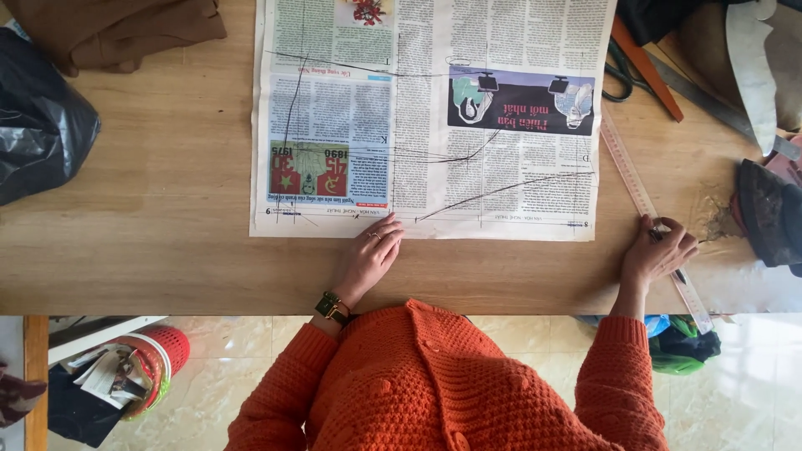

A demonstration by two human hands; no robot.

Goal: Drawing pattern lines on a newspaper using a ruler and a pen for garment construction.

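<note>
Pinning newspaper [430,117], left hand [368,257] flat

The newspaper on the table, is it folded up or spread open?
Spread open. The newspaper lies flat on the wooden table, two pages side by side, drawn lines across them, the left hand at its near edge.

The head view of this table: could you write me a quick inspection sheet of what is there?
Surface: wooden table, light brown.
Job's things: open newspaper lying flat, dark curved lines drawn across it; long ruler at its right side.
Clutter: brown cloth, black bag, scissors.
Hands: left hand rests at the newspaper's lower edge; right hand on the ruler, holding a pen.
Cables: nothing seen.
Surroundings: tiled floor, red basket.
</note>
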